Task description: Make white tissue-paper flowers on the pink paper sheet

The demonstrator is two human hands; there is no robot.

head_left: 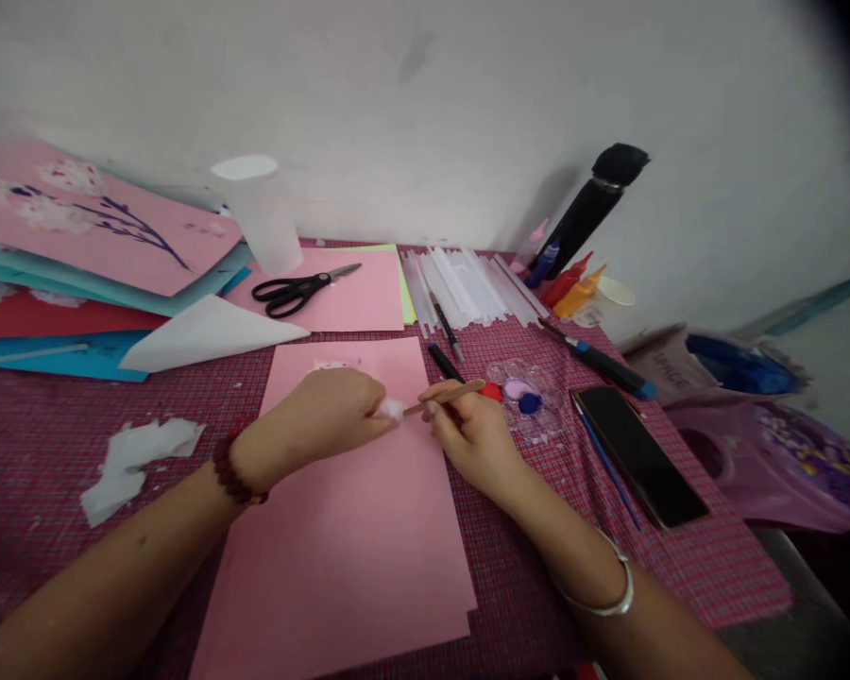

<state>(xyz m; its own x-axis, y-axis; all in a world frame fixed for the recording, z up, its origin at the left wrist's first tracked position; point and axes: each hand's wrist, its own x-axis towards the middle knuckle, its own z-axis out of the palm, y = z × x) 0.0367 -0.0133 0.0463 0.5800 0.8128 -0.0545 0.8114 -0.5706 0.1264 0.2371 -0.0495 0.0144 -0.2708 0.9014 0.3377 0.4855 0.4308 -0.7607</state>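
My left hand (332, 406) is closed in a pinch on a small tuft of white cotton or tissue (392, 409) over the pink paper (368, 548). A flat wooden stick (460, 392) is held in my right hand (482, 434), its tip touching the white tuft. The pink paper lies on the checked cloth, with part of its upper end hidden by my left hand; some white and red specks show there. To the right of my right hand sits a clear flower-shaped palette (547, 406) with red, lilac and dark blue paint.
Black scissors (304, 286) lie on more pink paper behind. Torn white tissue (138, 463) is at left, below painted sheets (120, 217). A phone (637, 453), a thin blue brush (607, 463), a utility knife (602, 361), paint bottles (570, 281) and clear sticks (460, 283) are at right.
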